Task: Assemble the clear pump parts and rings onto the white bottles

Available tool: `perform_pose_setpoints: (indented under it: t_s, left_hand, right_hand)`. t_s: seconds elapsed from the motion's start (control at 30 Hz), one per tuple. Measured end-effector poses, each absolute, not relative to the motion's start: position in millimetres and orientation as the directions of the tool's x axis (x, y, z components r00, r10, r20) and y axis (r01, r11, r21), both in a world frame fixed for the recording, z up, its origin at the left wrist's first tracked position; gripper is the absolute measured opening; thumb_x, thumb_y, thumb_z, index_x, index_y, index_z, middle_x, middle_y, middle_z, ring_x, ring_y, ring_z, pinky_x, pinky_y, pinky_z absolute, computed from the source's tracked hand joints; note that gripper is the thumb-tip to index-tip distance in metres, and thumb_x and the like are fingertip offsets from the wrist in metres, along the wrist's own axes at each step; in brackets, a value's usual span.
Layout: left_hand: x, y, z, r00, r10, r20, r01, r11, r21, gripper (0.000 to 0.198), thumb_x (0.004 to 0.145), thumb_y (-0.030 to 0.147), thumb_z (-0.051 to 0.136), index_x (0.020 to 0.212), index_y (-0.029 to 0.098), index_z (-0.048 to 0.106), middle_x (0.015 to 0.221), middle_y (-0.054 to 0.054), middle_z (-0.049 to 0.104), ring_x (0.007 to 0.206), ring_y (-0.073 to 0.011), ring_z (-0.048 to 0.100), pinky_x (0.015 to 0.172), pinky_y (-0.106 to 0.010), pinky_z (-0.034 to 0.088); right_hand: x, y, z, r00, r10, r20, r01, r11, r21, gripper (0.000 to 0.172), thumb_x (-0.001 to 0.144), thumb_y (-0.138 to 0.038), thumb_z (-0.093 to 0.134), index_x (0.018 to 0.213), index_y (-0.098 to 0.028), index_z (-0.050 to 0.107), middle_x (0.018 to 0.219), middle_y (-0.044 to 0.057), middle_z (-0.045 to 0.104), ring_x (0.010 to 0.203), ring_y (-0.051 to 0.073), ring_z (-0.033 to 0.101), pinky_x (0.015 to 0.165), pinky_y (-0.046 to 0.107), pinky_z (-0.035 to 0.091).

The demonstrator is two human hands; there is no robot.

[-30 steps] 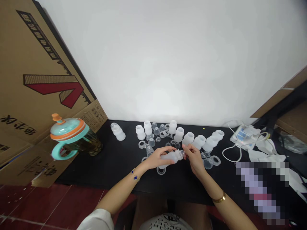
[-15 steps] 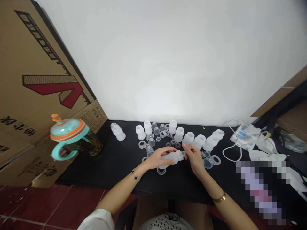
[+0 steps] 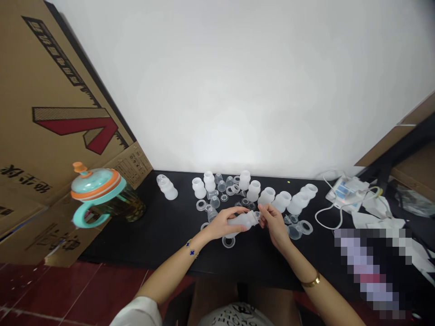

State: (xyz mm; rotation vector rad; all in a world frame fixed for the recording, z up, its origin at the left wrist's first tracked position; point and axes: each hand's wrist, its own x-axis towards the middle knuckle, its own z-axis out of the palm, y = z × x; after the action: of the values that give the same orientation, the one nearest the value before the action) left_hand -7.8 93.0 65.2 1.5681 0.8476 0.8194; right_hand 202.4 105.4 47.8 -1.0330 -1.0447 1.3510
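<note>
My left hand [image 3: 222,222] is wrapped round a frosted translucent bottle [image 3: 244,220] held on its side just above the black table [image 3: 163,231]. My right hand [image 3: 273,221] pinches at the bottle's neck end, fingers closed on a small clear piece I cannot make out. A clear ring [image 3: 228,242] lies on the table under my hands. Behind them stand several more frosted bottles [image 3: 253,190], with small clear caps [image 3: 221,185] and rings [image 3: 201,205] scattered among them.
A teal and orange lidded jug [image 3: 102,194] stands at the table's left end, against large cardboard boxes [image 3: 50,113]. At the right lie a white device with cables [image 3: 343,192] and crumpled white wrapping [image 3: 377,217]. A white wall rises behind.
Both hands and the bottle have shifted very slightly up and left; otherwise the scene is the same.
</note>
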Motion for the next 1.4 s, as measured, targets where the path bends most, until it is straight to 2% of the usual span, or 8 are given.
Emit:
perform_pose_setpoints:
  t_s: [0.13, 0.3, 0.57, 0.9, 1.2, 1.4]
  left_hand:
    - [-7.4, 93.3, 64.4, 0.479, 0.875, 0.077, 0.09, -0.137, 0.987, 0.058, 0.077, 0.04, 0.08, 0.128, 0.021, 0.062, 0.126, -0.01, 0.064, 0.098, -0.0229, 0.066, 0.088, -0.034, 0.052]
    - [-7.6, 93.5, 66.0, 0.427, 0.9, 0.091, 0.078, -0.137, 0.988, 0.053, 0.078, 0.039, 0.079, 0.125, 0.02, 0.062, 0.128, -0.01, 0.064, 0.106, -0.025, 0.065, 0.094, -0.036, 0.05]
    - [-7.8, 94.6, 64.9, 0.414, 0.905, 0.094, 0.09, -0.143, 0.986, 0.052, 0.078, 0.039, 0.079, 0.124, 0.02, 0.063, 0.128, -0.01, 0.064, 0.112, -0.0267, 0.063, 0.1, -0.039, 0.048]
    - [-9.8, 97.1, 63.1, 0.428, 0.904, 0.017, 0.083, -0.057, 0.995, 0.051, 0.077, 0.04, 0.078, 0.122, 0.018, 0.064, 0.121, -0.01, 0.067, 0.104, -0.0261, 0.066, 0.092, -0.037, 0.051]
    - [-10.0, 97.4, 61.4, 0.45, 0.893, -0.029, 0.102, -0.019, 0.995, 0.054, 0.077, 0.042, 0.079, 0.123, 0.018, 0.064, 0.113, -0.009, 0.071, 0.097, -0.0249, 0.068, 0.082, -0.032, 0.052]
    - [-9.7, 97.2, 61.0, 0.446, 0.895, -0.019, 0.102, -0.03, 0.994, 0.054, 0.077, 0.043, 0.078, 0.122, 0.018, 0.064, 0.113, -0.009, 0.071, 0.097, -0.0249, 0.068, 0.083, -0.033, 0.052]
  right_hand:
    - [202.4, 106.0, 50.0, -0.032, 0.999, -0.025, -0.27, -0.032, -0.962, 0.034, 0.075, -0.046, 0.082, 0.074, -0.02, 0.06, 0.055, -0.007, 0.045, 0.044, 0.008, 0.039, 0.042, 0.022, 0.032]
    - [202.7, 106.2, 50.3, -0.048, 0.999, -0.015, -0.293, -0.028, -0.956, 0.03, 0.072, -0.041, 0.085, 0.082, -0.02, 0.066, 0.064, -0.004, 0.052, 0.048, 0.009, 0.043, 0.043, 0.022, 0.034]
    - [204.5, 107.9, 48.9, -0.03, 0.998, -0.062, -0.281, -0.068, -0.957, 0.032, 0.071, -0.045, 0.085, 0.076, -0.019, 0.068, 0.054, -0.004, 0.052, 0.047, 0.009, 0.042, 0.045, 0.023, 0.032]
    - [205.9, 108.1, 52.4, -0.036, 0.995, -0.097, -0.323, -0.103, -0.941, 0.034, 0.068, -0.046, 0.087, 0.082, -0.017, 0.077, 0.059, -0.001, 0.056, 0.052, 0.01, 0.044, 0.047, 0.025, 0.031]
    - [206.9, 105.3, 57.0, -0.096, 0.989, -0.11, -0.328, -0.136, -0.935, 0.036, 0.073, -0.047, 0.083, 0.092, -0.017, 0.08, 0.06, -0.001, 0.054, 0.055, 0.011, 0.045, 0.048, 0.024, 0.033]
    - [206.9, 104.7, 58.7, -0.089, 0.99, -0.108, -0.328, -0.132, -0.935, 0.033, 0.075, -0.045, 0.082, 0.093, -0.018, 0.08, 0.065, 0.002, 0.06, 0.058, 0.012, 0.047, 0.048, 0.024, 0.036]
